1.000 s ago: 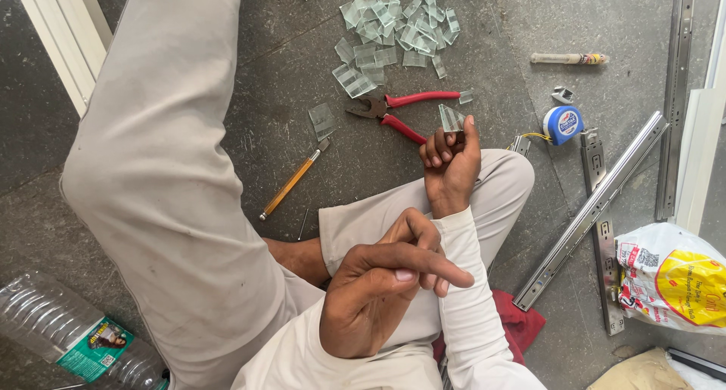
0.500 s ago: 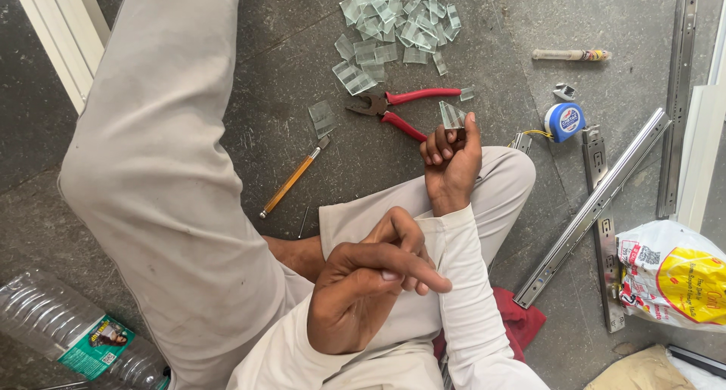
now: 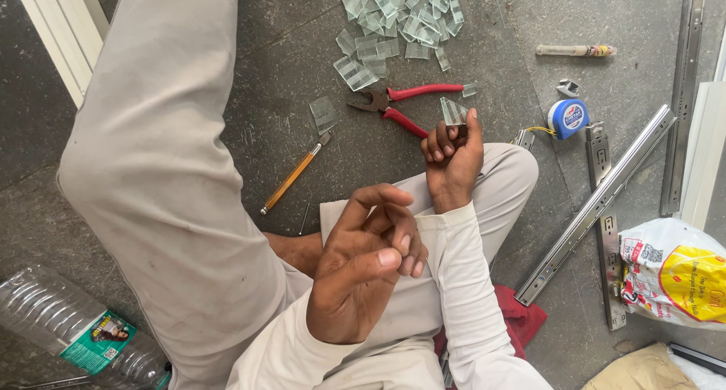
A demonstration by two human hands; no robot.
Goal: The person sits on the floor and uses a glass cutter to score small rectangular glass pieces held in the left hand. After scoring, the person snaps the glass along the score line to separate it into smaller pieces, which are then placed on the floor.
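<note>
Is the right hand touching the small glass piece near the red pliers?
Touching. The head view shows the right hand pinching the small glass piece between its fingertips, just beside the red pliers, which it does not hold.

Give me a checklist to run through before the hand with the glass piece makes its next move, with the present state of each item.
1. Right hand has a firm grip on the small glass piece: ok, pinched at the fingertips above the knee.
2. Left hand free of tools: ok, fingers curled, nothing held.
3. Red-handled pliers within reach: ok, lying on the floor just beyond the right hand.
4. Pile of glass offcuts kept apart from the legs: ok, though one loose shard lies nearer the knee.
5. Edges of the held piece safe against the fingers: cannot tell.
6. Orange-handled tool lying flat, out of the way: ok.
</note>
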